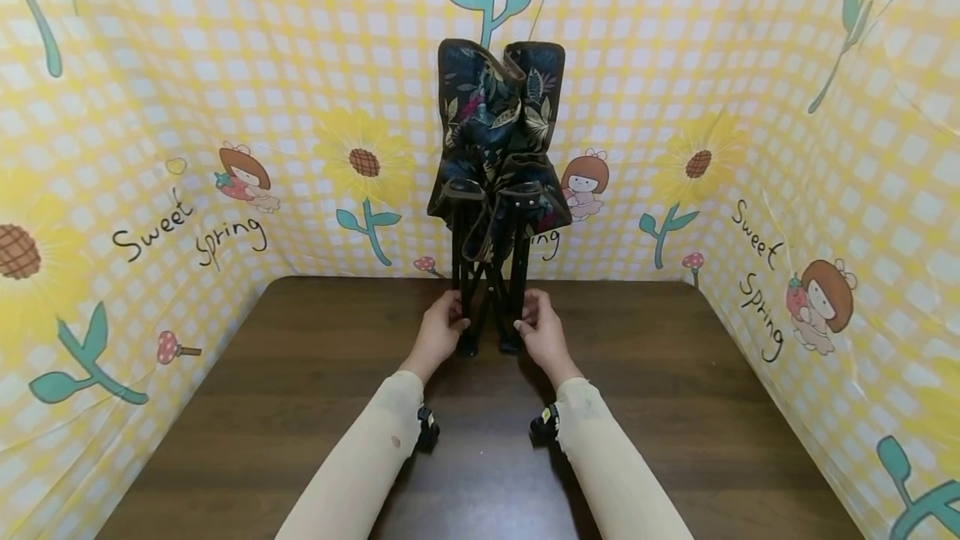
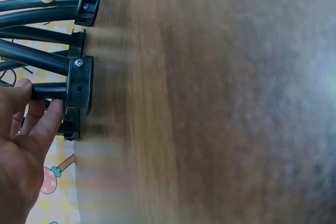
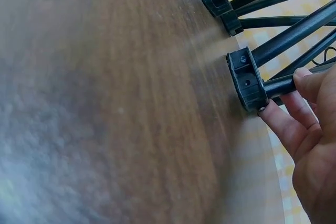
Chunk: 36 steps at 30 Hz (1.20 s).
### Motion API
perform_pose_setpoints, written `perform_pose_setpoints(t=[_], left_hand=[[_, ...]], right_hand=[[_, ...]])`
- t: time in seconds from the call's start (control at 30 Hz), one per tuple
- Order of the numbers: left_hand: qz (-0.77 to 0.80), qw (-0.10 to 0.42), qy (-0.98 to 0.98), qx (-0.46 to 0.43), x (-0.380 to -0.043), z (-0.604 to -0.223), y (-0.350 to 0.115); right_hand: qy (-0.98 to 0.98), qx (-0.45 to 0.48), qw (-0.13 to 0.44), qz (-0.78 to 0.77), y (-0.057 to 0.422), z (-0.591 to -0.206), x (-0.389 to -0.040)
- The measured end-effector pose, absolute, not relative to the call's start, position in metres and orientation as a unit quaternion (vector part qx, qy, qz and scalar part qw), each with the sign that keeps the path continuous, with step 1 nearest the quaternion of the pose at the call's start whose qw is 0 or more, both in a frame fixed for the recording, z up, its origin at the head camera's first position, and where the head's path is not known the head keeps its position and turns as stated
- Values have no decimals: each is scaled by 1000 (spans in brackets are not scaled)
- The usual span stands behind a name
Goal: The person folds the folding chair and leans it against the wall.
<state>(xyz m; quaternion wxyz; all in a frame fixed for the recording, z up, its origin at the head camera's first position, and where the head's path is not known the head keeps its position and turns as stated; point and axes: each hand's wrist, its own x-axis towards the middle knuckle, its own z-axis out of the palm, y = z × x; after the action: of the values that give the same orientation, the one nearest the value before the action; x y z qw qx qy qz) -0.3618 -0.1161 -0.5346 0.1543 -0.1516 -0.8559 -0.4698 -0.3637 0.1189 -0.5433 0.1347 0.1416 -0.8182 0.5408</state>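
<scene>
A folding chair (image 1: 498, 123) with dark floral fabric and black tube legs stands upright at the table's far side, mostly folded together. Its fabric seat and back bunch in folds above the crossed legs. My left hand (image 1: 437, 332) pinches the left front leg (image 2: 50, 91) between thumb and fingers, just above its black plastic foot (image 2: 80, 85). On the other side, my right hand (image 1: 545, 333) grips the right front leg (image 3: 281, 85) the same way, close to its foot (image 3: 247, 80). The rear legs are partly hidden behind the front ones in the head view.
A brown wooden table (image 1: 300, 407) lies under the chair. Yellow checked cloth (image 1: 300, 65) with flowers and cartoon figures hangs behind the table and along both sides. A small black camera (image 1: 427, 430) is worn on each wrist.
</scene>
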Motion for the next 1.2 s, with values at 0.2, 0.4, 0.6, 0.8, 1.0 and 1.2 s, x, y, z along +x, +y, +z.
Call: perform_pose_setpoints(t=[0.2, 0.4, 0.6, 0.8, 1.0, 1.2], left_hand=[[-470, 164, -853, -156, -361, -535, -117], [-461, 159, -859, -154, -364, -537, -117], [-458, 163, -861, -148, -368, -535, -116], [-459, 163, -861, -145, -370, -533, -115], [-456, 167, -863, -141, -371, -534, -114], [-447, 178, -865, -143, -372, -532, -114]], right_hand=[[-823, 141, 134, 534, 118, -543, -365], [-825, 137, 136, 531, 117, -543, -366], [-828, 131, 141, 527, 115, -541, -369], [-828, 125, 144, 527, 114, -541, -371], [-829, 122, 140, 527, 114, -542, -373], [-827, 123, 137, 532, 114, -540, -375]])
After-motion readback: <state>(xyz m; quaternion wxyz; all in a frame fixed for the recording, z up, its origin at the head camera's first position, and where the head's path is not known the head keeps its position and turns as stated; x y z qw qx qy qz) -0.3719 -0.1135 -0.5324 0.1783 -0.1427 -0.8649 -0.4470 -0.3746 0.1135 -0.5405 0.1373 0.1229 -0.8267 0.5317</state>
